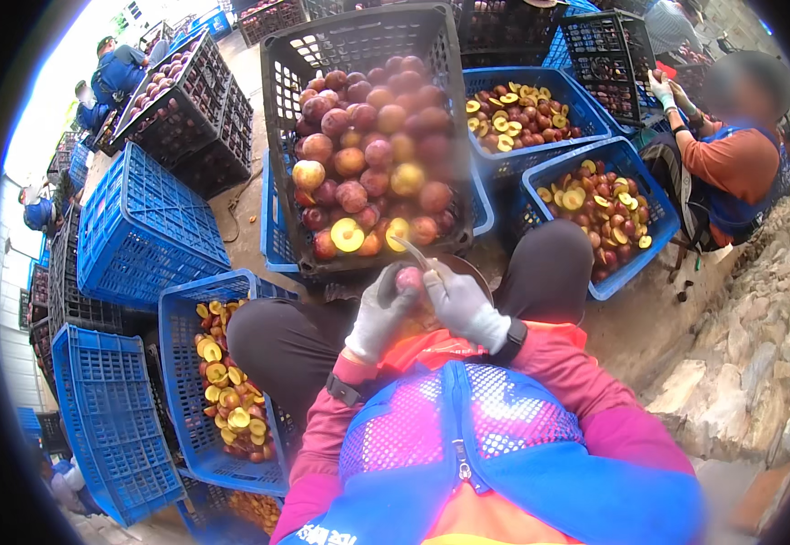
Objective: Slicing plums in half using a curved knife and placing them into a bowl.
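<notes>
My left hand point(381, 313), in a pale grey glove, is closed around a reddish plum point(409, 280) above my lap. Close beside it, my right hand point(464, 302), gloved too, grips a small knife point(411, 251). The blade points up and to the left, over the plum; whether its edge touches the skin cannot be made out. Just beyond my hands leans a black crate point(277, 109) of whole plums point(351, 162). Two cut plum faces, one a yellow half point(347, 235), show at its near edge.
Blue crates of halved plums stand at my left point(172, 363) and right point(667, 213), with another blue crate point(495, 162) behind the right one. Overturned blue crates point(145, 227) are stacked at left. A co-worker point(740, 163) sits at right, by a stone wall point(740, 400).
</notes>
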`<state>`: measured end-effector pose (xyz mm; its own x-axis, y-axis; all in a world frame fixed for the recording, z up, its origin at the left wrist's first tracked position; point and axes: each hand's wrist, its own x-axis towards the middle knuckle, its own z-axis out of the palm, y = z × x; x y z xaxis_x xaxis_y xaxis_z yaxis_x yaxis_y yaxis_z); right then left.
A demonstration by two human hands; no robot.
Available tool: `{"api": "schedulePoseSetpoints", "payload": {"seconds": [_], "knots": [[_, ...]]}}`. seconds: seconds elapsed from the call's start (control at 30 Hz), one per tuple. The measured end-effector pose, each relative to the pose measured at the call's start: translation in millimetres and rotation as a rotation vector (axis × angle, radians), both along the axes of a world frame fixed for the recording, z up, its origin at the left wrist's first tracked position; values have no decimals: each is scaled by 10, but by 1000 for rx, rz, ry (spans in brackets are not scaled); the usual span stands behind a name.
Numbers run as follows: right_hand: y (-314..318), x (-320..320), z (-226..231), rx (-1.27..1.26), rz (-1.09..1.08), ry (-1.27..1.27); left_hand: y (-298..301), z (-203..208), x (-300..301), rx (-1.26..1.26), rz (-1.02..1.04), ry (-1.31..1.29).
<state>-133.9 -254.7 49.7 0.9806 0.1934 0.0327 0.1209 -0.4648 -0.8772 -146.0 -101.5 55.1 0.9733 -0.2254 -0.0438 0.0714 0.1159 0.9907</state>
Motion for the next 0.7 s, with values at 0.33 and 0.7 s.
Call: {"api": "schedulePoseSetpoints", "payload": {"seconds": [0.33, 0.7], "knots": [[-23, 37, 119, -132, 71, -283, 310, 422, 35, -375, 239, 91], [72, -90, 257, -47, 208, -390, 288, 29, 29, -977, 78, 278]]}}
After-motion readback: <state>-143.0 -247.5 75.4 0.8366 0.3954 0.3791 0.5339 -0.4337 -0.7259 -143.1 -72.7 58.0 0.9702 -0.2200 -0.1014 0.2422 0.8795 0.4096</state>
